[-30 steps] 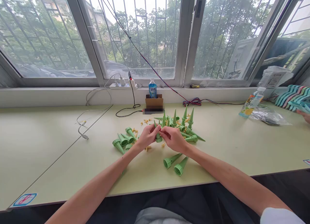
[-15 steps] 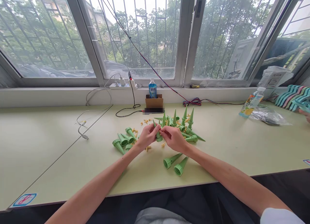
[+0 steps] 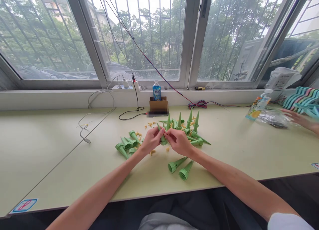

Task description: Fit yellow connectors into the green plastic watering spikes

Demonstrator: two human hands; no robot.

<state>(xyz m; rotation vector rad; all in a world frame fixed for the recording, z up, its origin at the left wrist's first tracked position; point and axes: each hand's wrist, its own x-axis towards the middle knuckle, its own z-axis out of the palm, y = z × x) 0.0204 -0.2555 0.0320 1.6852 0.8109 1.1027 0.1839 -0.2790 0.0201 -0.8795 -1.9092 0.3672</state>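
1. Grip is shared: left hand (image 3: 151, 142) and right hand (image 3: 178, 142) both pinch one green cone spike (image 3: 162, 138), fingers narrow.
2. It sits point-up between them, just above the counter (image 3: 236, 150).
3. Upright spikes (image 3: 193, 120) stand beyond the grip, two lying spikes (image 3: 180, 167) are nearer, and yellow pieces (image 3: 150, 124) are scattered around.
4. Fingertips work at the held spike's side, which seems to call for fine alignment. I cannot tell whether a yellow piece is pinched there.

Bright, even daylight pours through the wide barred windows (image 3: 139, 34), washing the sky white. The pale green counter (image 3: 50, 150) shows only faint, soft shadows. Frame edges bow with wide-angle distortion; a small blurred patch sits mid-counter.
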